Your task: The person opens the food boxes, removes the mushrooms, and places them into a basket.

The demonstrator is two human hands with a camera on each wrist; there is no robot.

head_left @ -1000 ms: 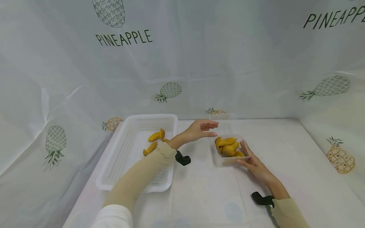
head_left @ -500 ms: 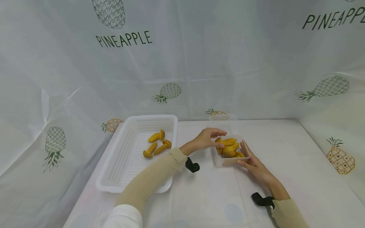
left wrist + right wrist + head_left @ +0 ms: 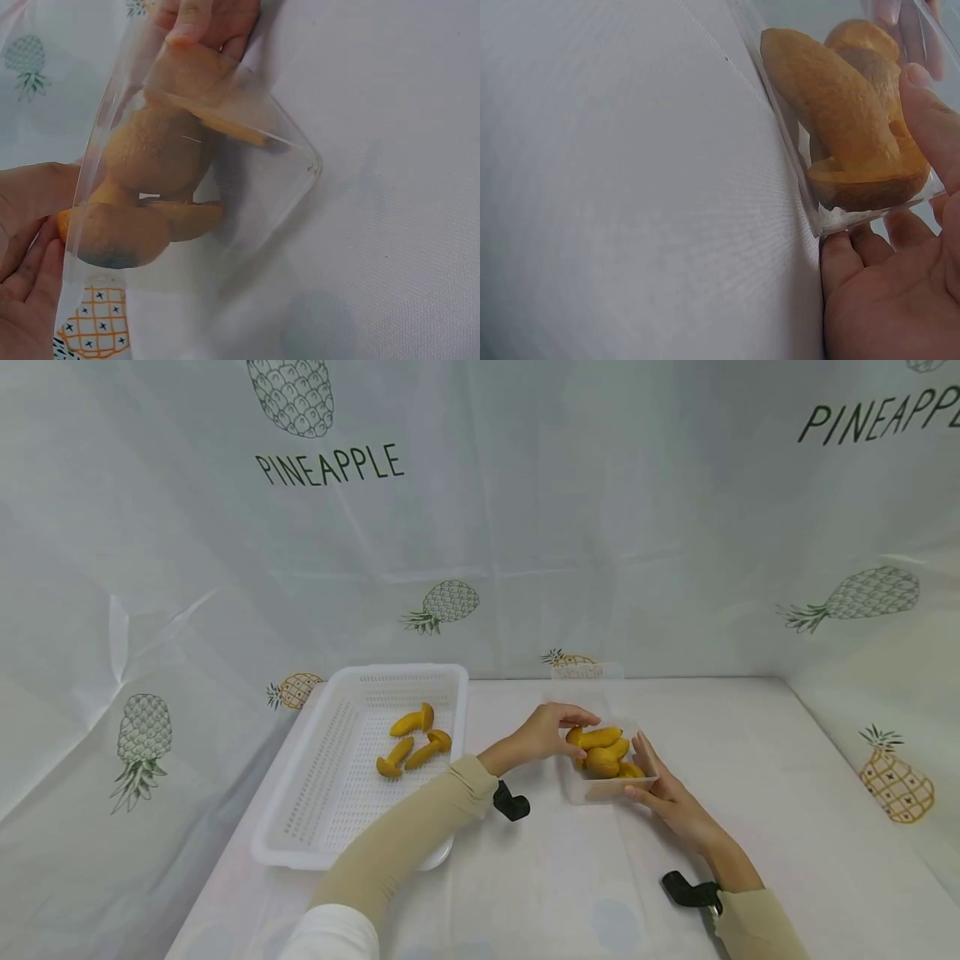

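A clear plastic box (image 3: 592, 790) with several yellow mushrooms (image 3: 602, 764) in it sits on the table. My left hand (image 3: 542, 732) reaches over the box's left side, thumb and fingertips pinching the cap of a mushroom (image 3: 573, 735) lying there. In the left wrist view this hand (image 3: 30, 232) comes in at the left, beside the see-through wall. My right hand (image 3: 678, 807) grips the box's right side. The right wrist view shows its thumb (image 3: 930, 124) along the wall and fingers curled at the corner, close by a mushroom (image 3: 832, 105) inside.
A white perforated basket (image 3: 300, 793) stands to the left, with three yellow mushrooms (image 3: 408, 750) in it. A clear lid (image 3: 588, 672) rises behind the box against the pineapple-print backdrop (image 3: 525, 543). A light cloth covers the table (image 3: 540, 877).
My left hand has moved right from beside the basket to the box, and its fingers have closed around a mushroom there. The right hand keeps its grip on the box.
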